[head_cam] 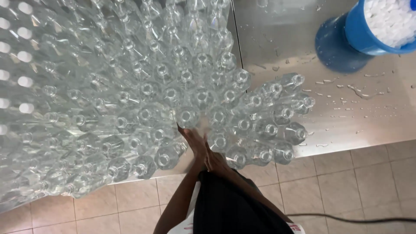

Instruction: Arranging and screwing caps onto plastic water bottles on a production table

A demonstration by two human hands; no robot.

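Several clear, uncapped plastic bottles (147, 91) stand packed together on a wet stainless steel table (346, 117). Both of my hands reach in at the table's near edge, between the front bottles. My left hand (192, 139) lies flat with its fingers stretched out, the tips next to one bottle's neck (187, 116). My right hand (215, 161) sits just behind it, against the left hand and beside a bottle (219, 141). Its fingers are partly hidden, so its grip is unclear. A dark garment (234, 208) covers my body below.
A blue bucket (359, 30) filled with white caps stands tilted on a blue base at the table's far right. Water drops dot the bare steel around it. Beige floor tiles (346, 182) lie below the table edge, with a dark cable (346, 219) running across them.
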